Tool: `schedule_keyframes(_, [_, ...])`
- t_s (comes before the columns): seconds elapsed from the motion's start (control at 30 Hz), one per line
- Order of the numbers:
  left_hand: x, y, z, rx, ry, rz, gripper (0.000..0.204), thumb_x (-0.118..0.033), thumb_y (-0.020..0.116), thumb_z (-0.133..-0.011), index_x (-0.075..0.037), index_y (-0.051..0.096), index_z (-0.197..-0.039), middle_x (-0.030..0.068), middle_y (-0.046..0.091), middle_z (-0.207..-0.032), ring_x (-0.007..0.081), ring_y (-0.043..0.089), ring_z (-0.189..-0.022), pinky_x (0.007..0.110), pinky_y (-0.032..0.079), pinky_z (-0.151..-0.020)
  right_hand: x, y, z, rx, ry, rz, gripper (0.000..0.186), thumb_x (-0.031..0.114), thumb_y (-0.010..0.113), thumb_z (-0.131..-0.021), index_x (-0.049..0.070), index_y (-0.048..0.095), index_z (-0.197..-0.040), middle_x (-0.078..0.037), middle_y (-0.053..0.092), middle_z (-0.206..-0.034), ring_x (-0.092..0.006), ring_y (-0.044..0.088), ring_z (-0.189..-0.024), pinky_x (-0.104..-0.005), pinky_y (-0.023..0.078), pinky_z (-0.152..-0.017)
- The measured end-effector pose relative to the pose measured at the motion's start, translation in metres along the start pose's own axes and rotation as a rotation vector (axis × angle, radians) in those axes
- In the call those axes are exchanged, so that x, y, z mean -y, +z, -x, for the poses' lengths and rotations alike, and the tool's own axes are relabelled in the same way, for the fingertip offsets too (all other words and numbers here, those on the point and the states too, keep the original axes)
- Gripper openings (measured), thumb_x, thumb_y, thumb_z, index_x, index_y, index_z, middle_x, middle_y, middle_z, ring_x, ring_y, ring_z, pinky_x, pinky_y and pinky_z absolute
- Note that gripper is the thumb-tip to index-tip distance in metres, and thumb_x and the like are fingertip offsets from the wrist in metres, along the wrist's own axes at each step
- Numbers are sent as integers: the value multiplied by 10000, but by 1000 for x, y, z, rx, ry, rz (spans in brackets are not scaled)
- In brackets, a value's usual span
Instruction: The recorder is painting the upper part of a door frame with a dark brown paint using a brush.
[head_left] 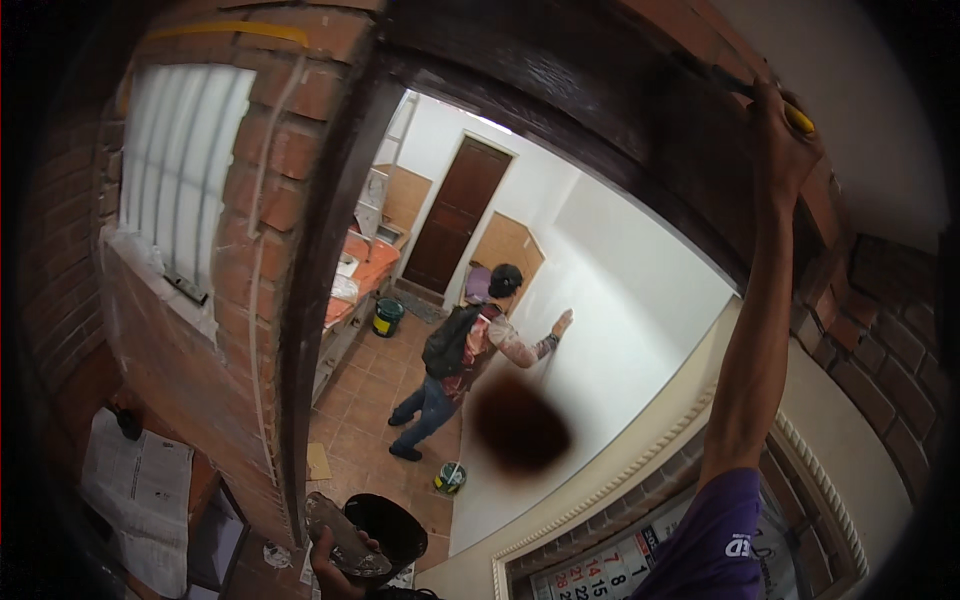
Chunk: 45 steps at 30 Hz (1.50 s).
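My right hand point(785, 150) is raised at the upper right, closed around a yellow-handled tool point(799, 118). The tool's dark narrow end points left, against the top of the dark door frame point(560, 95) where it meets the bricks; its exact kind is partly hidden. Low in the view, my left hand point(335, 568) grips a greyish, smeared flat piece point(345, 538), fingers curled around its edges. Right beside that piece, a round black bucket point(390, 530) shows its dark inside.
Through the doorway, a person point(470, 340) with a backpack touches the white wall point(620, 300). Green buckets point(388, 317) stand on the tiled floor. A barred window point(185, 150) and newspaper point(135, 490) are left, a framed calendar point(600, 570) below right. A blurred brown patch point(520, 425) covers part of the view.
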<state>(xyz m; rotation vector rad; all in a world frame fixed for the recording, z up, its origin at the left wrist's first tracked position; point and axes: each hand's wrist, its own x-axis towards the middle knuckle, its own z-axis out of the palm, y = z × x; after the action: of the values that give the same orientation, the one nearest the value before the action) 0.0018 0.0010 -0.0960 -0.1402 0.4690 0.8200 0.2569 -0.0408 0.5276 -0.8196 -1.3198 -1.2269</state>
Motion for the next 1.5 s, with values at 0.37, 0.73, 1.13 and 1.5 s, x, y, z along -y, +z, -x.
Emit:
schedule_keyframes(0.37, [-7, -8, 1, 46, 64, 20, 545, -476, 623, -856, -25, 490, -1131, 147, 582, -906, 332, 596, -796, 491, 512, -754, -2, 9, -2, -21, 48, 71, 230, 198, 701, -837, -28, 685, -800, 16, 616, -700, -57, 545, -687, -224, 448, -674])
schedule_keyframes(0.73, [-10, -9, 3, 86, 126, 10, 500, -472, 577, -895, -19, 524, -1100, 145, 604, -885, 325, 620, -800, 472, 526, -758, 7, 58, -7, 14, -63, 92, 276, 261, 727, -836, -15, 716, -843, -8, 655, -712, -55, 585, -687, -214, 466, -650])
schedule_keyframes(1.13, [-10, -7, 6, 40, 86, 15, 481, -461, 552, -917, -34, 516, -1136, 143, 609, -889, 319, 623, -798, 473, 533, -757, -15, 30, -17, 31, -24, 130, 294, 241, 736, -790, -41, 707, -872, -12, 671, -722, -56, 594, -724, -235, 485, -713])
schedule_keyframes(1.5, [-4, -5, 4, 59, 99, 26, 476, -460, 555, -917, -40, 520, -1138, 139, 613, -892, 320, 629, -792, 473, 535, -745, -28, -30, -11, -62, -40, 559, 338, 313, 718, -826, -5, 717, -939, -40, 713, -789, -90, 657, -787, -252, 509, -730])
